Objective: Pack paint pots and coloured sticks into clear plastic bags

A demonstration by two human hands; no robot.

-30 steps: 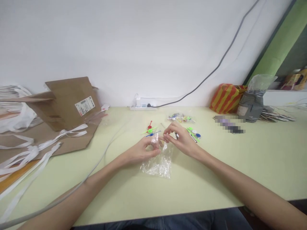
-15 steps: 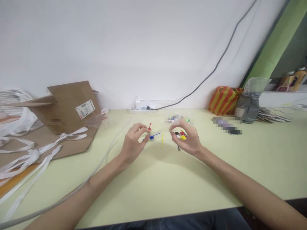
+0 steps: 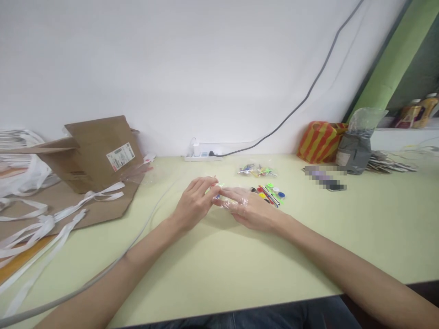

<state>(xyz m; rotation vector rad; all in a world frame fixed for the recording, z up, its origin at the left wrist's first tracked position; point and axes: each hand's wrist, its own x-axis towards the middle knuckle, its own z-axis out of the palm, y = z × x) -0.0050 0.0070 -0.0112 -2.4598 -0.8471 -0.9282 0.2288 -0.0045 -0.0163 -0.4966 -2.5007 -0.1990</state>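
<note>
Where the two hands meet at the centre of the frame, small green and blue plastic pieces [image 3: 216,192] sit at the fingertips of the left hand [image 3: 194,204]. That hand is curled, but the fingers hide the pieces too much to tell whether it is gripping them. The right hand [image 3: 252,212] lies nearly flat with its fingers stretched towards the left hand, almost touching it. A wrinkled piece of clear plastic film [image 3: 238,203] clings across those fingers, and whether the hand grasps it, I cannot tell.

Just right of the fingertips, coloured plastic discs and sticks [image 3: 268,195] lie loose on the pale green table [image 3: 240,274]. Beyond them is a small clear bag of mixed plastic parts [image 3: 257,171]. A white power strip [image 3: 202,157] sits at the back edge. To the upper left stands a flattened cardboard box [image 3: 99,155] with white straps [image 3: 58,218] trailing below it. At the right, a red-and-yellow striped bag [image 3: 320,142] stands beside a grey bag [image 3: 355,148].
</note>
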